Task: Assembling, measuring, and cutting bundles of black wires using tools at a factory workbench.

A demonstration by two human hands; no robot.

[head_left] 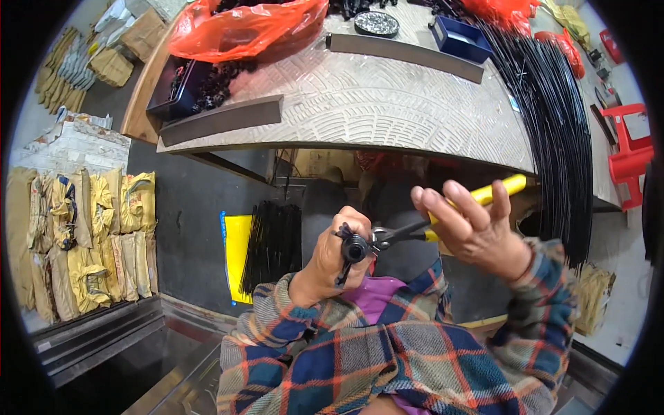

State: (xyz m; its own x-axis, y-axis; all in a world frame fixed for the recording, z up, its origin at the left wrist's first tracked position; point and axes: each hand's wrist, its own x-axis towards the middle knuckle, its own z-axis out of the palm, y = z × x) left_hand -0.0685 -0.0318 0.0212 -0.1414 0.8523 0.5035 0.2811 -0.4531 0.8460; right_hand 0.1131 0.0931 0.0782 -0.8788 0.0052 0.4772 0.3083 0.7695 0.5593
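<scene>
My left hand point(323, 265) is closed around a black rod-like part point(355, 250), its round hollow end facing up. Thin black prongs stick out beside that end; the rest is hidden by the fingers. In my right hand point(490, 238) are pliers point(402, 233) with yellow handles, the fingers laid over the handles rather than tightly clenched. The pliers' metal head is right beside the black part, at my left hand's fingers. Whether the jaws grip it I cannot tell.
Ahead stands a worktable point(387, 104) with dark flat strips point(408, 57), a blue tray point(462, 39) and a red plastic bag point(249, 31). Long black rods point(553, 117) hang over its right edge. More black rods point(271, 242) lie at left; wrapped bundles point(93, 235) lie beyond.
</scene>
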